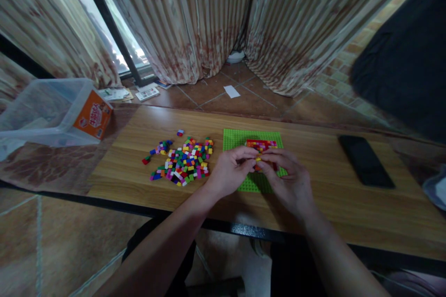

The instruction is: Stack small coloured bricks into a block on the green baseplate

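Both hands meet over a green studded baseplate [235, 138] on the wooden table. My left hand [232, 168] has its thumb and fingers closed in a pinch at a small yellow toy brick [258, 159]. From the other side, my right hand [291, 178] pinches at the same yellow brick, with orange showing just under it. Behind the fingertips, a low build of red, orange and pink bricks [261, 143] stands on the baseplate, partly hidden by the hands. Left of my left hand lies a loose pile of many-coloured toy bricks [188, 161].
A black phone [365, 161] lies on the table's right part. A clear plastic box [45, 111] with an orange label stands beyond the table's left end. Papers [148, 93] lie on the floor near the striped curtains [181, 28]. Dark cloth [404, 55] hangs at upper right.
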Demonstrator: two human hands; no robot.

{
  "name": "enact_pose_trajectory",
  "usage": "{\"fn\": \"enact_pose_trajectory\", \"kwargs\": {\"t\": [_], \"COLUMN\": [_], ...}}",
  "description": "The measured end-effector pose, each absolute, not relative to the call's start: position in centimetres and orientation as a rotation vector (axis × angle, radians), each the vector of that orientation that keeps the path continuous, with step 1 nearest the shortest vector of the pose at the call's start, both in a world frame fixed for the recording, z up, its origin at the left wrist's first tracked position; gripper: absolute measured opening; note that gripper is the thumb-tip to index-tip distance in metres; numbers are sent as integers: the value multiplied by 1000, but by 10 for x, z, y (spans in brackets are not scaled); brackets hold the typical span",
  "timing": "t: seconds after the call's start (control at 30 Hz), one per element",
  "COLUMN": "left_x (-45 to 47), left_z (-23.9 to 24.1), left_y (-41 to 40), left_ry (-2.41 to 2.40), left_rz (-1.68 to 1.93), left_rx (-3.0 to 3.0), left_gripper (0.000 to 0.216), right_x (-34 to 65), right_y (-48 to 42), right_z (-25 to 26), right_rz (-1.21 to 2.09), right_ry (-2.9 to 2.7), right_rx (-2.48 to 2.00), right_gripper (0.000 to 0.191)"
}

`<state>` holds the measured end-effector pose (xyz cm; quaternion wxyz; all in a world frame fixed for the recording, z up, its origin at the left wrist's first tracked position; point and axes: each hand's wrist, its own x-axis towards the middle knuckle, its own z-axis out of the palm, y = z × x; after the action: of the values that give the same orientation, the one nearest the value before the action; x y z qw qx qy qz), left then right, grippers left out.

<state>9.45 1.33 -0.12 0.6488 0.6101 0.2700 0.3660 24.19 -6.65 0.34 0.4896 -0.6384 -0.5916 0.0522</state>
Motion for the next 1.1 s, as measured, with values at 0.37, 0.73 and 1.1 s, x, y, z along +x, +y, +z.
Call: {"fn": "enact_pose_trajectory", "kwargs": {"t": [0.37,0.73,1.1], "left_x": [94,94,93], "left_z": [1,1,1], "left_y": [12,13,13], "left_ry": [623,606,617], "left_rz": [835,839,840], "left_rx": [1408,1418,1444], "left_gripper": [17,17,17], "right_x": [243,243,243], "right_y": [-67,-67,-68], "right_z": [1,1,2], "right_rz": [142,137,128], "right_ry": [-1450,-1460,-1485], "right_rx": [-1538,-1557,-1562], "right_gripper": [8,9,8]}}
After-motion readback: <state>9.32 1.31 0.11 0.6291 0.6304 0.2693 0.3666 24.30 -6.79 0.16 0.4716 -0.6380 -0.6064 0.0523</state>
